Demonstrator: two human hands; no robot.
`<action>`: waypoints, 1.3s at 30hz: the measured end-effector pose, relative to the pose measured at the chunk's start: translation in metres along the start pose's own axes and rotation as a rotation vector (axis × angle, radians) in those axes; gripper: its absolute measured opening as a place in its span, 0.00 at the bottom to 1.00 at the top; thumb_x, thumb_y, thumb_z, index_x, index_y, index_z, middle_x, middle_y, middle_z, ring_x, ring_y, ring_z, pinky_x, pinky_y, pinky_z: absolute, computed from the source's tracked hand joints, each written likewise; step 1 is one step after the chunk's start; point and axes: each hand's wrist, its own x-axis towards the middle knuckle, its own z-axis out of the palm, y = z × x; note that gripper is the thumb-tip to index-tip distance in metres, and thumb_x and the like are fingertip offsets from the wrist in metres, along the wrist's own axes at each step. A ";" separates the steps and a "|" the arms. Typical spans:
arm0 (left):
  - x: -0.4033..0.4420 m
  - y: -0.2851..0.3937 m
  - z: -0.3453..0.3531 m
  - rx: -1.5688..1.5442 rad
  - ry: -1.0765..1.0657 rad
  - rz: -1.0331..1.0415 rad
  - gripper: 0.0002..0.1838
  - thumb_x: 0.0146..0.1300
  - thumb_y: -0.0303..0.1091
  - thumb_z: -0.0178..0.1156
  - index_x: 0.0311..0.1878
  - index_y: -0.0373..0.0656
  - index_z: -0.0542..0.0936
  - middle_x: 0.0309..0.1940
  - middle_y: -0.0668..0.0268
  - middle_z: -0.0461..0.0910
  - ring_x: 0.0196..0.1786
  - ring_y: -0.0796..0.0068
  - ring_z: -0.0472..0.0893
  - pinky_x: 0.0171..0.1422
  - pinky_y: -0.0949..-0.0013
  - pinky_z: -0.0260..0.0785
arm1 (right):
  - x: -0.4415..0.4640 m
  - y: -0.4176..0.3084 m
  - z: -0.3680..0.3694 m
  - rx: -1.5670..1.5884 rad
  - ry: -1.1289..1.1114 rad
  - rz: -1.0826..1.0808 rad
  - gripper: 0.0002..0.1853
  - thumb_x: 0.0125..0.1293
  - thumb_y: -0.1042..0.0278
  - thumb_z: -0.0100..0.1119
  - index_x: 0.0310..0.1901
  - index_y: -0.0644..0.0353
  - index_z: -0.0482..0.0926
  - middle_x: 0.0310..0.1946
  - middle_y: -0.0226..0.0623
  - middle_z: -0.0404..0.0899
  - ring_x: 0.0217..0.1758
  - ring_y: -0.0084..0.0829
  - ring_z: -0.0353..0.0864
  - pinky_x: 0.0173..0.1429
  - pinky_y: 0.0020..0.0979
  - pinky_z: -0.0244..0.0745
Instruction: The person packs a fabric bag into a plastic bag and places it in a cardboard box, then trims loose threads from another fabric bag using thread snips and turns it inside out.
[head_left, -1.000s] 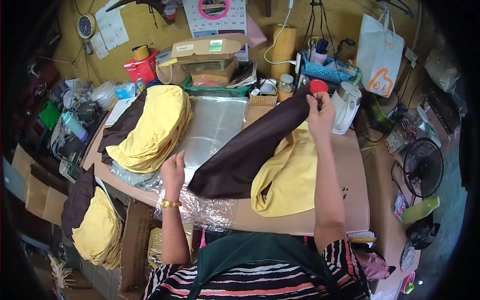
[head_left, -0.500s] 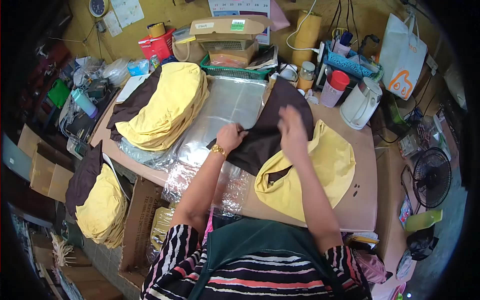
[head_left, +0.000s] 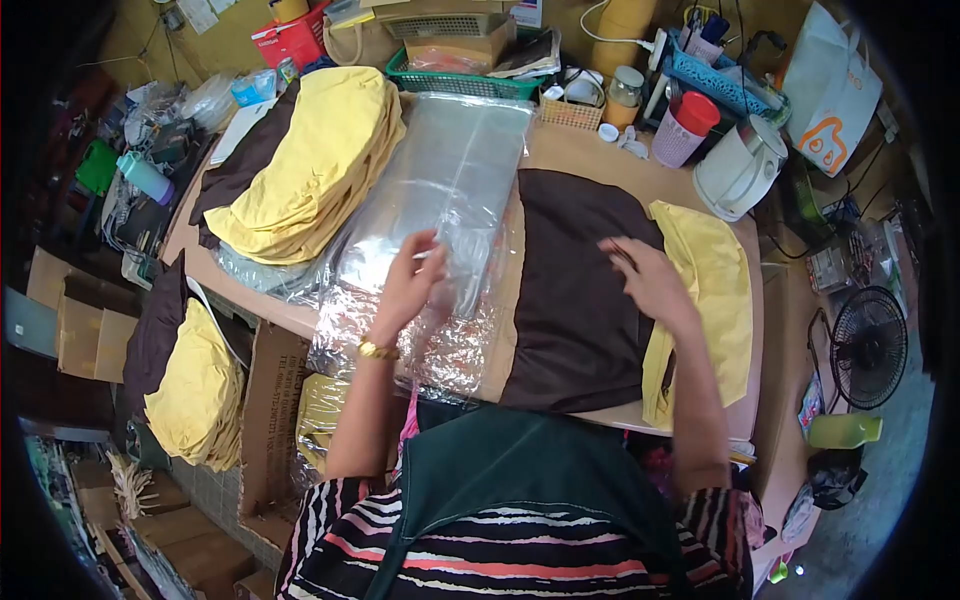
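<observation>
A brown and yellow cloth piece lies spread on the table in front of me, its brown part flat and squared at the left, its yellow part to the right. My right hand is over the brown part near the yellow seam, fingers loosely bent and apart, holding nothing; whether it touches the cloth I cannot tell. Over the stack of clear plastic bags, my left hand has its fingers apart with nothing in them. A gold watch circles that wrist.
At the table's left rests a pile of yellow and brown cloth pieces; another pile sits lower, off the table. Along the back stand a green basket, a pink cup and a white kettle. A black fan is at right.
The cloth piece has gone from bunched and slanted to lying flat and straight, further right. My left hand has let go of its edge and moved left; my right hand has shifted right and lower.
</observation>
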 end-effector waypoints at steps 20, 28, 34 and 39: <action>-0.029 -0.006 0.058 0.045 -0.226 0.033 0.14 0.68 0.37 0.57 0.33 0.37 0.83 0.23 0.70 0.79 0.28 0.83 0.73 0.37 0.74 0.67 | 0.038 0.009 0.095 0.049 0.385 0.138 0.14 0.61 0.63 0.64 0.46 0.55 0.75 0.39 0.41 0.79 0.41 0.46 0.81 0.44 0.42 0.74; -0.038 0.001 0.055 -0.182 -0.223 -0.181 0.12 0.71 0.33 0.55 0.34 0.36 0.81 0.25 0.72 0.78 0.29 0.87 0.71 0.35 0.80 0.64 | -0.013 -0.056 0.071 -0.059 0.169 -0.188 0.09 0.54 0.69 0.67 0.37 0.52 0.78 0.35 0.34 0.72 0.37 0.39 0.79 0.39 0.39 0.73; -0.036 -0.005 0.054 -0.147 -0.258 -0.140 0.12 0.71 0.34 0.56 0.37 0.35 0.81 0.30 0.71 0.81 0.34 0.88 0.75 0.41 0.80 0.68 | -0.011 -0.069 0.083 -0.103 0.261 -0.334 0.16 0.49 0.73 0.69 0.36 0.56 0.70 0.31 0.34 0.72 0.29 0.40 0.77 0.34 0.38 0.70; -0.036 -0.003 0.056 -0.101 -0.241 -0.054 0.12 0.71 0.33 0.55 0.36 0.35 0.81 0.30 0.71 0.81 0.35 0.87 0.76 0.42 0.79 0.69 | -0.005 -0.066 0.090 -0.109 0.251 -0.310 0.16 0.49 0.73 0.68 0.34 0.57 0.68 0.30 0.35 0.72 0.28 0.42 0.77 0.34 0.39 0.70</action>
